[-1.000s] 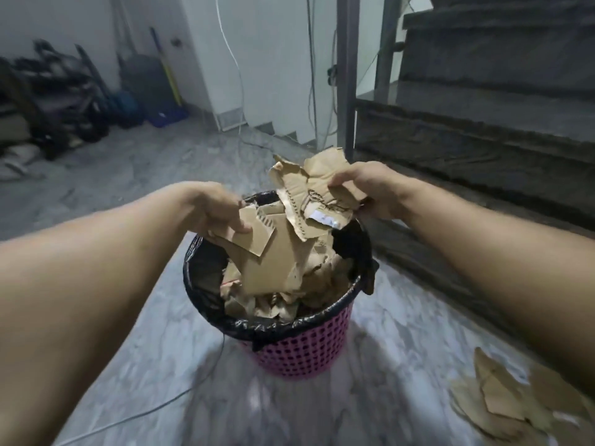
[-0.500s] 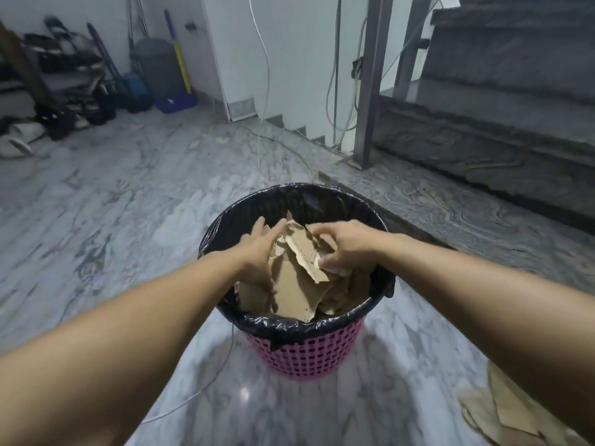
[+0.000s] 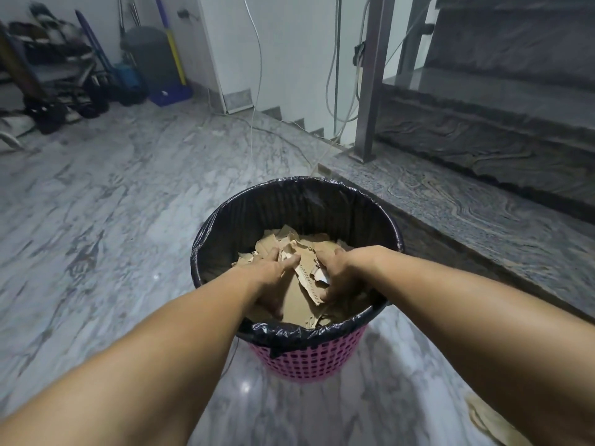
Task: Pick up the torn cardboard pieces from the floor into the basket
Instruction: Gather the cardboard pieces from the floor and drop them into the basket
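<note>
**A:** Marble floor (image 3: 96, 220) first, grey-veined, bare across the nine o'clock side. Far off at ten o'clock stand a rack (image 3: 54, 66) and a grey bin (image 3: 151, 59) with broom handles, well clear of the work.

**B:** And the hands?

**A:** Left hand (image 3: 273, 278) lies flat and spread on the cardboard pieces (image 3: 296, 304) inside the basket (image 3: 309, 358), fingers wide, pressing rather than gripping. Right hand (image 3: 341, 275), just beside it, is curled down onto a ragged strip; whether it pinches that strip or only pushes it, I cannot tell from this angle.

**B:** So the load is in?

**A:** It sits inside the black liner (image 3: 289, 201), below the rim. I'd judge the step is packing it down. Press with flat palms at the middle, evenly, so the pink basket does not tip and the liner does not tear or slide off its rim.

**B:** What remains?

**A:** More torn cardboard (image 3: 492, 420) lies on the floor at five o'clock, partly behind the right forearm. A thin cable (image 3: 254, 130) trails from twelve o'clock toward the basket, and the dark stone step (image 3: 483, 214) runs close at two o'clock. Mind both when reaching.
</note>
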`<action>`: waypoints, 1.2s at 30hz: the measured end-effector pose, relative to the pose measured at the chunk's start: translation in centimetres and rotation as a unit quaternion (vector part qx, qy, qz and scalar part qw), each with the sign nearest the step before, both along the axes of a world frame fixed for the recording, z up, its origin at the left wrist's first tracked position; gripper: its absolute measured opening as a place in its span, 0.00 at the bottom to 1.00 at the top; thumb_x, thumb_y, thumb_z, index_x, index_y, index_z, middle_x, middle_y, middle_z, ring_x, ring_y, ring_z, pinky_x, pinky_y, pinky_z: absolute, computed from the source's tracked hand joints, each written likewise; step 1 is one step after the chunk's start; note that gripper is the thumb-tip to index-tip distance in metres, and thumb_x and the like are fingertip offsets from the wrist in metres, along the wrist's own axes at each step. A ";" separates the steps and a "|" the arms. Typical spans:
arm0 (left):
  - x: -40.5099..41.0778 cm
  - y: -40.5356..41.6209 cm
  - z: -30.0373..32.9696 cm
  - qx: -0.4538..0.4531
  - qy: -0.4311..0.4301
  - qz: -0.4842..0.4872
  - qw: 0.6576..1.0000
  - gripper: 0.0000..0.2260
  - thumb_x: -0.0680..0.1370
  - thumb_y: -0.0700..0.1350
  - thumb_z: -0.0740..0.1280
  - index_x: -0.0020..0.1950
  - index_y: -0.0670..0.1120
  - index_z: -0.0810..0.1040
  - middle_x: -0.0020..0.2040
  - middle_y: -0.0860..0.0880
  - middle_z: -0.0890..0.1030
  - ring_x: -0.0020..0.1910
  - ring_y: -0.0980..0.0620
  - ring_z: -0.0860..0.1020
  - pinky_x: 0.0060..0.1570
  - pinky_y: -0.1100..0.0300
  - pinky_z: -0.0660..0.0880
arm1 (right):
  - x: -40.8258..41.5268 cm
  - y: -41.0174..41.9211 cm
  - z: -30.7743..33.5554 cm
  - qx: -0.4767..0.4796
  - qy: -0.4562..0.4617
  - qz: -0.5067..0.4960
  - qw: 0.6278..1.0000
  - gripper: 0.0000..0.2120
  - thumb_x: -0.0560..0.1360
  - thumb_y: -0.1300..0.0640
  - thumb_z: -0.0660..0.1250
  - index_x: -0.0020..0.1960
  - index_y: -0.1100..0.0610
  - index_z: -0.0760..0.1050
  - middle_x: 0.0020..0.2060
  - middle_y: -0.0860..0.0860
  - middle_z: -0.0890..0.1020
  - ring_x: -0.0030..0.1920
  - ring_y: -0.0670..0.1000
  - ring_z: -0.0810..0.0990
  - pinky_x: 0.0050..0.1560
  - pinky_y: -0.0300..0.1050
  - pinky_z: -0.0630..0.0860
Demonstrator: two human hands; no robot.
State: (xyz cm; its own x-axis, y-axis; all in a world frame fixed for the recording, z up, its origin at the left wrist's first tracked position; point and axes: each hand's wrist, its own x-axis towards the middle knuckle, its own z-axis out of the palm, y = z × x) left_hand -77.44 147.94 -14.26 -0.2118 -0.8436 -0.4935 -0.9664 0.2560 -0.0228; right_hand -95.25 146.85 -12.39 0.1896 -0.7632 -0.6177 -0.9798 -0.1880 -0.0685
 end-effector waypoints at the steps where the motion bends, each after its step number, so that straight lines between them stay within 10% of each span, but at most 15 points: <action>1: 0.0 0.0 -0.1 0.000 -0.004 0.000 1.000 0.58 0.61 0.53 0.81 0.77 0.64 0.42 0.79 0.48 0.41 0.77 0.40 0.53 0.71 0.41 0.62 | 0.1 -0.1 -0.3 -0.001 0.009 -0.003 1.000 0.50 0.66 0.38 0.74 0.77 0.42 0.47 0.77 0.57 0.58 0.72 0.64 0.65 0.67 0.61 0.70; 5: -0.4 0.4 0.3 0.001 -0.014 -0.002 1.000 0.58 0.62 0.52 0.81 0.77 0.63 0.40 0.79 0.46 0.40 0.77 0.39 0.54 0.70 0.41 0.65 | 0.0 0.5 0.0 -0.032 0.023 0.027 0.999 0.50 0.69 0.37 0.72 0.79 0.47 0.45 0.76 0.58 0.60 0.71 0.62 0.68 0.67 0.57 0.70; 13: 0.3 2.0 4.7 -0.064 -0.032 0.000 0.997 0.60 0.59 0.60 0.80 0.77 0.62 0.40 0.80 0.45 0.42 0.73 0.40 0.65 0.66 0.47 0.70 | -2.2 2.8 5.7 -0.142 -0.046 0.065 0.987 0.32 0.61 0.39 0.79 0.58 0.55 0.78 0.49 0.52 0.83 0.48 0.55 0.81 0.48 0.50 0.81; 17: -0.6 4.0 8.8 -0.093 -0.007 0.026 0.995 0.40 0.64 0.56 0.79 0.73 0.50 0.67 0.67 0.46 0.75 0.63 0.45 0.76 0.61 0.51 0.75 | -3.9 3.7 8.9 -0.217 -0.124 0.042 0.967 0.22 0.68 0.40 0.76 0.47 0.57 0.78 0.40 0.51 0.81 0.45 0.54 0.80 0.40 0.46 0.77; 23: -6.7 3.6 12.4 -0.208 0.076 -0.036 0.975 0.08 0.71 0.47 0.71 0.44 0.42 0.81 0.42 0.44 0.82 0.44 0.43 0.80 0.43 0.51 0.80 | -7.9 5.9 12.1 -0.331 -0.224 -0.046 0.916 0.12 0.73 0.50 0.74 0.51 0.57 0.82 0.49 0.53 0.84 0.50 0.54 0.81 0.52 0.50 0.79; 36: -27.1 9.9 7.7 -0.223 0.243 -0.297 0.896 0.08 0.75 0.42 0.66 0.53 0.43 0.80 0.51 0.41 0.81 0.52 0.41 0.76 0.51 0.51 0.74 | -23.8 23.9 6.1 -0.219 -0.046 -0.361 0.905 0.16 0.72 0.49 0.75 0.55 0.56 0.81 0.51 0.53 0.83 0.51 0.54 0.81 0.49 0.45 0.77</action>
State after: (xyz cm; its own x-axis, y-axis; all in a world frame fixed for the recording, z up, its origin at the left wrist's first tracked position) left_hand -104.56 157.89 -6.52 -0.7868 -0.6019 0.1363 -0.5870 0.7981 0.1359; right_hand -119.07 170.74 -6.33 -0.4213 -0.8766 -0.2326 -0.8522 0.4704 -0.2292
